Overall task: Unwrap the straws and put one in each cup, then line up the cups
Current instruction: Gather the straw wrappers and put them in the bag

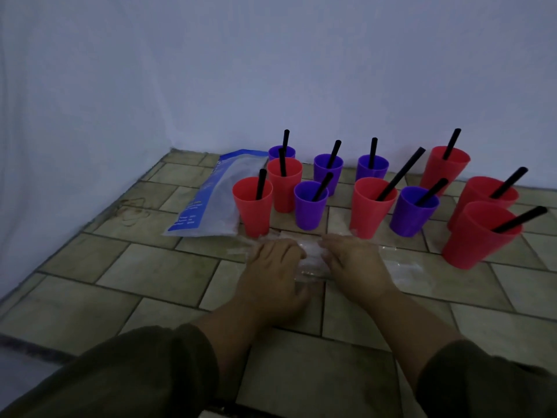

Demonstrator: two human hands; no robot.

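Several red cups [255,203] and purple cups [310,205] stand in loose rows on the tiled surface, each with a black straw [399,175] leaning in it. In front of them lies a heap of clear plastic straw wrappers [312,263]. My left hand [272,267] and my right hand [354,262] lie side by side on that heap, fingers curled into the crumpled film. More wrappers [404,268] trail out to the right of my right hand.
A clear and blue straw bag [217,196] lies flat left of the cups. A pale cloth backdrop [271,70] hangs behind and to the left. The tiled surface [144,273] ends at a dark edge near the lower left.
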